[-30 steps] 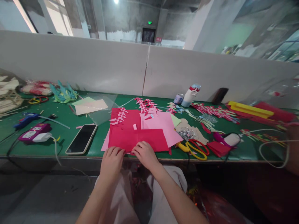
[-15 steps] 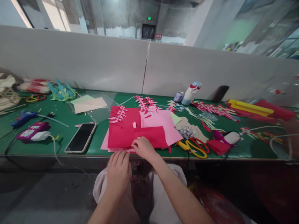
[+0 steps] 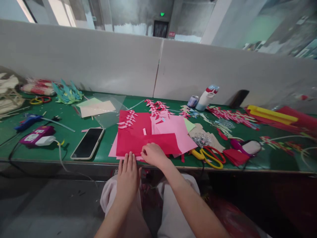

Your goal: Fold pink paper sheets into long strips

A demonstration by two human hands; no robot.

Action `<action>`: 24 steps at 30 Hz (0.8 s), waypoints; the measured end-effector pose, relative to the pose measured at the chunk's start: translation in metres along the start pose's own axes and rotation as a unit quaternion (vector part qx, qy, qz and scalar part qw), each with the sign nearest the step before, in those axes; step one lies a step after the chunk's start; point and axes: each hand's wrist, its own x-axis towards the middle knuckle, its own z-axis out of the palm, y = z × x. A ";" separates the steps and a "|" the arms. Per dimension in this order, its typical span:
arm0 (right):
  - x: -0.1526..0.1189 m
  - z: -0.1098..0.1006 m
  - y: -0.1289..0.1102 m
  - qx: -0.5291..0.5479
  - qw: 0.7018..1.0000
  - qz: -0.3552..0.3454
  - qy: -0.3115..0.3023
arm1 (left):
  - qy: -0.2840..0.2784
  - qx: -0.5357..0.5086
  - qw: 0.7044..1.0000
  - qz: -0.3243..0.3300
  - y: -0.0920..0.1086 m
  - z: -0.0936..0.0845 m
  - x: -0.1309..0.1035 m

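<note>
A folded sheet of red paper (image 3: 158, 142) lies near the front edge of the green table, over pink sheets (image 3: 173, 129). My left hand (image 3: 128, 172) is flat, its fingers stretched out, with the tips touching the paper's lower left edge. My right hand (image 3: 153, 153) is curled and closed at the sheet's lower edge, right of the left hand; its fingertips are partly hidden. Small red-and-white woven paper strips (image 3: 127, 119) rest on the upper left of the red paper. A small pale pink scrap (image 3: 145, 131) lies below them.
Yellow-and-red scissors (image 3: 208, 156) lie to the right near the edge. A phone (image 3: 88, 143), a purple power strip (image 3: 37, 136) and a blue glue gun (image 3: 28, 122) are on the left. A white bottle (image 3: 205, 99) and a can (image 3: 193, 101) stand behind, before a grey partition (image 3: 99, 62).
My left hand has slid up slightly, and its fingers lie straighter against the paper's edge. My right hand stays at the red paper with fingers curled. The whole view has shifted a little.
</note>
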 end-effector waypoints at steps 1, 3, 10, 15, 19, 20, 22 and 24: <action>0.000 0.000 -0.004 -0.002 1.000 0.003 0.001 | -0.003 0.004 1.000 0.000 0.000 0.000 0.000; 0.002 0.002 -0.010 -0.002 1.000 0.004 0.004 | -0.008 0.012 1.000 -0.001 0.001 0.000 -0.001; 0.009 0.016 -0.013 0.023 1.000 0.000 -0.007 | -0.020 0.025 0.999 -0.001 -0.013 -0.010 -0.003; 0.011 0.013 -0.017 0.026 0.999 0.015 -0.022 | -0.021 0.031 0.999 -0.001 -0.025 -0.014 -0.005; 0.013 0.014 -0.025 0.030 0.999 0.025 -0.023 | -0.024 0.039 0.999 0.006 -0.026 -0.012 -0.007; 0.013 0.015 -0.027 0.033 0.999 0.027 -0.022 | -0.025 0.043 0.999 0.006 -0.026 -0.012 -0.008; 0.015 0.018 -0.028 0.038 0.999 0.032 -0.020 | -0.024 0.050 0.998 0.006 -0.025 -0.011 -0.008; 0.017 0.021 -0.028 0.041 0.998 0.040 -0.019 | -0.022 0.056 0.998 0.005 -0.024 -0.012 -0.009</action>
